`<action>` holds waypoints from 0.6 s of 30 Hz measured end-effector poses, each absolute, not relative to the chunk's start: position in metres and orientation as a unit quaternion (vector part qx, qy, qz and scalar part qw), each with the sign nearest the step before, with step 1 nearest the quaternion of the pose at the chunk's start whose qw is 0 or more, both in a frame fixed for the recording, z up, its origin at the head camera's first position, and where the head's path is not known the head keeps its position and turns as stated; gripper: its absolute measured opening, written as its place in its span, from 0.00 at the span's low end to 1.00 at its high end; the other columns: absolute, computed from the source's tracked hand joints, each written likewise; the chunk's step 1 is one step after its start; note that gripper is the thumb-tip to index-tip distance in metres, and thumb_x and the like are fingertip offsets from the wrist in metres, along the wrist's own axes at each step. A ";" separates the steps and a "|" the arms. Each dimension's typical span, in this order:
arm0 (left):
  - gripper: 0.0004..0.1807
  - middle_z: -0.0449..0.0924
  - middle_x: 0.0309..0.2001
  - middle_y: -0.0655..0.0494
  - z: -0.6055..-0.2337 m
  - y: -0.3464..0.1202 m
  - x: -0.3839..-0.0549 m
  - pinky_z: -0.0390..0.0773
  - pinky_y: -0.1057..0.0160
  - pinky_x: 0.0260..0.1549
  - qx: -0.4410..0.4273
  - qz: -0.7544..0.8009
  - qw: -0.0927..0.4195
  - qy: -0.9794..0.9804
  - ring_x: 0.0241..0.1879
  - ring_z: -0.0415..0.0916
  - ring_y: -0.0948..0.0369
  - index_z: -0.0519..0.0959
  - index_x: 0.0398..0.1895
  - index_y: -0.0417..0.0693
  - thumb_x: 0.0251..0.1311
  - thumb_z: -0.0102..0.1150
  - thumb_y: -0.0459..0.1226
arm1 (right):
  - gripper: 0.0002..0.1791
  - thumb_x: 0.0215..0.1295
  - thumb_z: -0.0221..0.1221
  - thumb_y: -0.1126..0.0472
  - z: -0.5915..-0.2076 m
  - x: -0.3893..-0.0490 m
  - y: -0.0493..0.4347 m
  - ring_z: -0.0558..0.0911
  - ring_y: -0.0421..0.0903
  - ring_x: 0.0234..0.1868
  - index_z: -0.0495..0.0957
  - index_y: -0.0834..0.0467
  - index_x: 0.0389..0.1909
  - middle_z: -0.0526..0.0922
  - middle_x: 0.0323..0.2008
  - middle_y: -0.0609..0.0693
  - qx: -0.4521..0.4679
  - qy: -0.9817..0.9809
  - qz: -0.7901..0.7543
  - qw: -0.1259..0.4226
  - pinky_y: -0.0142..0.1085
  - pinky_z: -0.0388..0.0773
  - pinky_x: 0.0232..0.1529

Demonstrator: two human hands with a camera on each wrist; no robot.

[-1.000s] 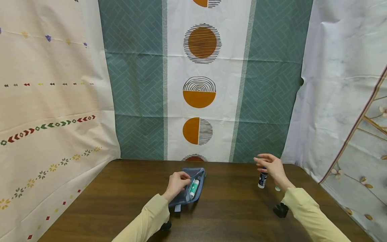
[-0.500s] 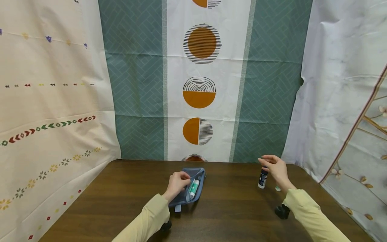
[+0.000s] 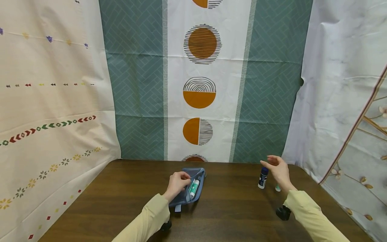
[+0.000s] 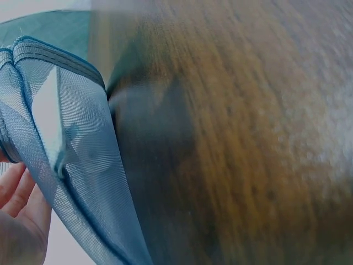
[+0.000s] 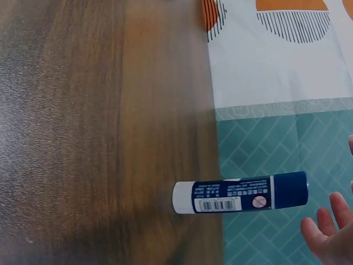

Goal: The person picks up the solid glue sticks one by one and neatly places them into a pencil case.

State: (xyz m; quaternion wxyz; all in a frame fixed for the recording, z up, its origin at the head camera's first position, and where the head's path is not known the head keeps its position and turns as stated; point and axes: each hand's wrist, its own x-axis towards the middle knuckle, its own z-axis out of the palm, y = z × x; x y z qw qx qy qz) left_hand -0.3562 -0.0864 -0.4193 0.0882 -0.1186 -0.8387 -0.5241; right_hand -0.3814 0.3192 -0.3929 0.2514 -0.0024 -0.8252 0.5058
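Note:
A blue mesh zip pouch (image 3: 198, 196) lies unzipped on the table, with a green-and-white glue stick (image 3: 194, 189) inside it. My left hand (image 3: 176, 184) pinches the pouch's near-left edge. In the left wrist view the mesh side (image 4: 88, 127) covers part of that hand (image 4: 25, 221). To the right, a dark blue glue stick (image 3: 263, 178) with a white base stands upright on the table. Just beside its cap is my right hand (image 3: 279, 172), fingers loosely bent and holding nothing. The right wrist view shows a gap between the blue cap and the fingertips (image 5: 310, 229).
Close behind the right hand, a small green-and-white item (image 3: 277, 188) stands on the brown wooden table (image 3: 229, 208), partly covered by the wrist. Patterned cloths (image 3: 136, 84) hang along the back and both sides. A black wrist camera (image 3: 283, 212) sits under the right sleeve.
My right hand has moved right and slightly down, off the blue glue stick's top, so its cap now shows. The left hand and pouch have stayed in place.

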 end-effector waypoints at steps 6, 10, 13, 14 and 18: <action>0.07 0.75 0.25 0.55 -0.420 -0.087 -0.357 0.77 0.63 0.18 -0.125 -0.521 0.092 -0.839 0.24 0.72 0.61 0.79 0.32 0.35 0.50 0.59 0.30 | 0.36 0.51 0.64 0.47 -0.405 -0.384 0.325 0.67 0.58 0.51 0.65 0.63 0.56 0.69 0.51 0.62 0.013 -0.821 0.520 0.235 0.53 0.64 0.47; 0.07 0.75 0.25 0.55 -0.421 -0.087 -0.357 0.76 0.63 0.18 -0.125 -0.521 0.094 -0.839 0.24 0.72 0.61 0.79 0.32 0.35 0.50 0.59 0.29 | 0.38 0.53 0.63 0.47 -0.388 -0.360 0.306 0.65 0.60 0.53 0.62 0.67 0.57 0.67 0.52 0.66 0.002 -0.830 0.509 0.226 0.54 0.62 0.49; 0.07 0.75 0.25 0.55 -0.420 -0.087 -0.357 0.76 0.63 0.18 -0.119 -0.523 0.090 -0.839 0.24 0.72 0.61 0.79 0.32 0.35 0.50 0.59 0.30 | 0.39 0.55 0.62 0.49 -0.381 -0.350 0.298 0.64 0.61 0.54 0.59 0.68 0.59 0.65 0.54 0.67 -0.007 -0.838 0.504 0.210 0.53 0.60 0.52; 0.07 0.75 0.25 0.55 -0.420 -0.087 -0.358 0.77 0.63 0.18 -0.122 -0.522 0.091 -0.839 0.24 0.72 0.61 0.79 0.32 0.35 0.50 0.59 0.29 | 0.38 0.55 0.62 0.50 -0.381 -0.348 0.296 0.64 0.61 0.54 0.59 0.68 0.59 0.64 0.54 0.67 -0.012 -0.838 0.506 0.206 0.52 0.60 0.52; 0.06 0.75 0.25 0.55 -0.420 -0.086 -0.357 0.77 0.63 0.18 -0.120 -0.523 0.091 -0.839 0.24 0.72 0.61 0.79 0.32 0.35 0.51 0.59 0.30 | 0.37 0.54 0.63 0.52 -0.385 -0.351 0.297 0.64 0.61 0.54 0.59 0.68 0.58 0.64 0.54 0.67 -0.020 -0.837 0.508 0.204 0.52 0.60 0.53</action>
